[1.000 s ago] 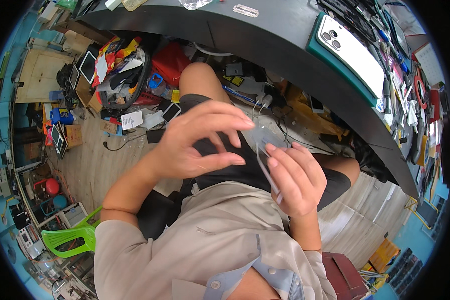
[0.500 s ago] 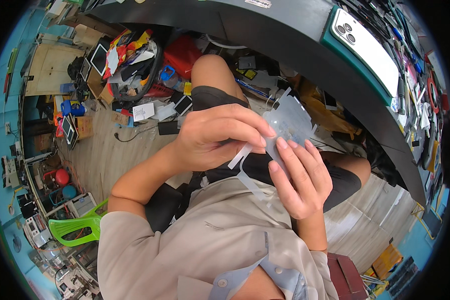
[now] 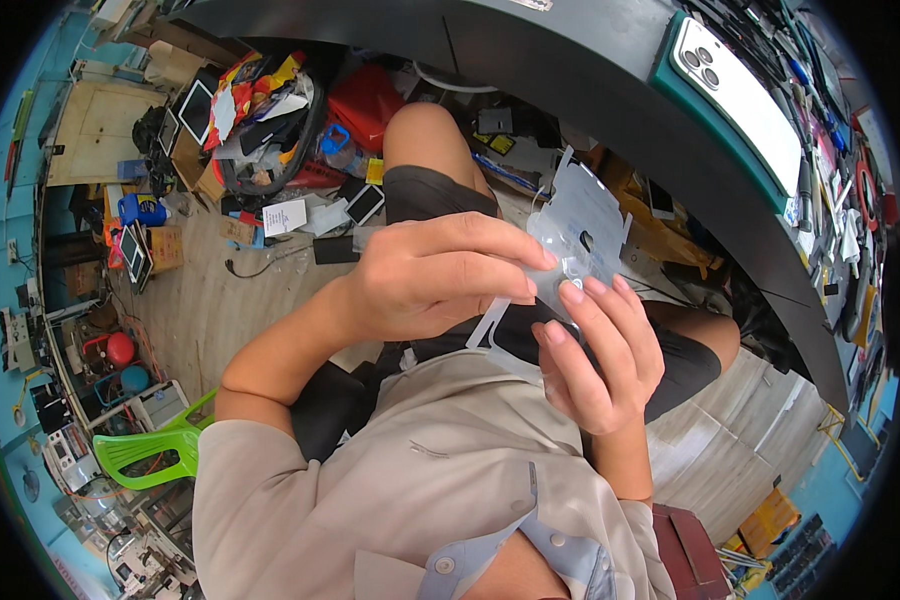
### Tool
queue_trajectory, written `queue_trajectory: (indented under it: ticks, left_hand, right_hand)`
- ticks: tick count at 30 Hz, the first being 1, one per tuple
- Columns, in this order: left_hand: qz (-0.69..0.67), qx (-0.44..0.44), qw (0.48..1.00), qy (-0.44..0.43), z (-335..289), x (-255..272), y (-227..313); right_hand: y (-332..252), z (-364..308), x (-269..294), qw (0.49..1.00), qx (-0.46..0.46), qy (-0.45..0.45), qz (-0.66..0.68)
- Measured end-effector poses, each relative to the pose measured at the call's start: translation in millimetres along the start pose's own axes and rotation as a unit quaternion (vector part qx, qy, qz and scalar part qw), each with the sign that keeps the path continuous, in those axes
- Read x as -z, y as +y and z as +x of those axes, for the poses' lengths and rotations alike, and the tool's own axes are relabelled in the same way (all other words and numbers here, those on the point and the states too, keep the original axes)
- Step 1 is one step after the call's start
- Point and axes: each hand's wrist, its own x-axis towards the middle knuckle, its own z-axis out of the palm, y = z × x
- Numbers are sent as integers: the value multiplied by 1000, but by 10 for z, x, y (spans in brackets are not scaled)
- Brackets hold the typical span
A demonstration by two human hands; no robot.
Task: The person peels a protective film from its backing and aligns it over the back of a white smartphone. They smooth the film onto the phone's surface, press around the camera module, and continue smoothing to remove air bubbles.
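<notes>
Over my lap, between both hands, is a thin translucent plastic film sheet (image 3: 575,200) with slotted edges, tabs and a small cutout. My left hand (image 3: 440,275) pinches its near left edge between thumb and fingertips. My right hand (image 3: 605,355) grips it from the near right, fingertips against the film and thumb tucked close. A narrow strip of film (image 3: 488,322) hangs below my left fingertips. On the desk at the upper right, a white phone (image 3: 735,105) with several camera lenses lies back up on a teal mat (image 3: 660,75).
The dark desk (image 3: 570,50) curves across the top, with pens and tools crowded at its right end. Beneath it stands a bin (image 3: 315,115) full of wrappers. Boxes and tablets litter the floor at left, near a green plastic chair (image 3: 150,450).
The film has tilted slightly, and its cutout now shows more plainly. My right fingers have shifted a little on it. The loose strip hangs less far down toward my shirt.
</notes>
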Motion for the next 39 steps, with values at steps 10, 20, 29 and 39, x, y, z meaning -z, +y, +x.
queue_trajectory:
  ticks: [10, 20, 29, 39]
  left_hand:
    - [75, -20, 997, -21, -3, 73, 60]
    - [145, -77, 986, -36, 5, 41, 65]
    - [133, -77, 987, -53, 2, 32, 97]
    - [126, -79, 987, -61, 13, 29, 121]
  right_hand:
    - [-29, 69, 275, 960, -170, -97, 200]
    - [-90, 295, 163, 919, -263, -116, 269]
    - [-71, 284, 107, 878, -308, -114, 347]
    - [-74, 274, 90, 871, -318, -107, 359]
